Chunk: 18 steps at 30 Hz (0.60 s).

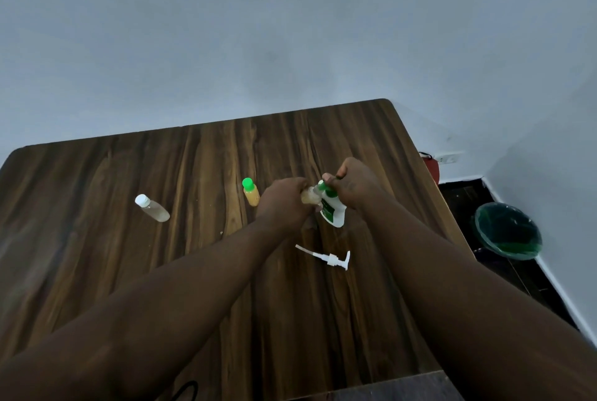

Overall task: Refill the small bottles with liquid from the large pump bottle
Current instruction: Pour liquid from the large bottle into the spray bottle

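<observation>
My left hand (284,203) grips a small clear bottle (309,197) of amber liquid, held sideways above the table. My right hand (353,186) pinches a green cap (322,186) at that bottle's mouth. Just below and between the hands stands the large white bottle (333,215) with a green label, its top partly hidden. Its white pump head (332,259) lies loose on the table in front of it. A small green-capped bottle (251,193) of amber liquid stands left of my left hand. Further left stands a white-capped small bottle (152,208).
The dark wooden table (161,271) stands against a grey wall. Its right edge runs close past my right arm. A green-lined waste bin (507,231) sits on the dark floor to the right, and a red object (431,166) shows beside a wall socket.
</observation>
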Motion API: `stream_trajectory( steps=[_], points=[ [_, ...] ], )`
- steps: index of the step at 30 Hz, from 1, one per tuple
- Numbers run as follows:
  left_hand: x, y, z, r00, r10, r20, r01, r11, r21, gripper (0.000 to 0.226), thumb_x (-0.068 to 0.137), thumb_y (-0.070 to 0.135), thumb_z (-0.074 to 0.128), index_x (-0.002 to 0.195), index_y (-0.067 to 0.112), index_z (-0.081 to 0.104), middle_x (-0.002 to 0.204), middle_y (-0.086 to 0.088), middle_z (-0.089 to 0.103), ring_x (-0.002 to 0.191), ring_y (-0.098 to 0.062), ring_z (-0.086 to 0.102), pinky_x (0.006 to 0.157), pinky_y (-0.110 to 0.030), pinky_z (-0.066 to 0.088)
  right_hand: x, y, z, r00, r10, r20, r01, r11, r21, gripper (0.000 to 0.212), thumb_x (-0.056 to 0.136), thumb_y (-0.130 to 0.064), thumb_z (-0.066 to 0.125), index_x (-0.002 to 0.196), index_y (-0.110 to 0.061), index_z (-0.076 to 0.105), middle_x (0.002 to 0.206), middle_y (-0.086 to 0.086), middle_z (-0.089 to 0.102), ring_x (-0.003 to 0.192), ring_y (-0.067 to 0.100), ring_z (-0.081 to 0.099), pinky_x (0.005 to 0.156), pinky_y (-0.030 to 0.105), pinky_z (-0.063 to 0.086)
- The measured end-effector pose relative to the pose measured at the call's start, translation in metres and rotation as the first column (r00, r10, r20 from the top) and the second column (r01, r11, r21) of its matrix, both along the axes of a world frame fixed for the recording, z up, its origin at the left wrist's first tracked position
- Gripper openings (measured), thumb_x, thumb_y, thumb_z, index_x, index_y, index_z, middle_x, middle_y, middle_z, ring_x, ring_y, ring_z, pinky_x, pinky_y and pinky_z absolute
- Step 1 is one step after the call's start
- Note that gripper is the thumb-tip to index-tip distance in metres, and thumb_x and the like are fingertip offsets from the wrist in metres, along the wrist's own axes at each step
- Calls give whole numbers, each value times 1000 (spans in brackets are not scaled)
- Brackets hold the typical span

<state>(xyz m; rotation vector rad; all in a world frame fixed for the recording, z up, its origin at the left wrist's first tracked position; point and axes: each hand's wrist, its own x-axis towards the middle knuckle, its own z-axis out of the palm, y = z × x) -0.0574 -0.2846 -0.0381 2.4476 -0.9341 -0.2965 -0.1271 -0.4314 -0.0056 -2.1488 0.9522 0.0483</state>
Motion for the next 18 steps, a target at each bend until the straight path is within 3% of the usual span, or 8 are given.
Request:
stream_trajectory(
  steps=[6, 18],
  points=[
    [-2, 1, -2, 1000, -12, 2, 12, 1000, -23, 33, 85, 37, 80, 113, 22, 71, 102, 6, 71, 93, -12, 64, 80, -34, 54, 1, -1, 1, 1000, 2, 5, -2, 1000, 0, 32, 94, -46, 62, 99, -16, 52, 88, 2, 55, 93, 22, 57, 90, 46, 52],
    [0, -1, 1, 1000, 1, 6, -1, 1000, -3, 35, 84, 38, 81, 113, 21, 71, 104, 5, 71, 93, -14, 64, 81, -34, 54, 5, -3, -1, 1000, 1, 7, -1, 1000, -10, 33, 94, -45, 62, 103, -14, 54, 90, 4, 57, 86, 18, 55, 77, 38, 49]
  ],
)
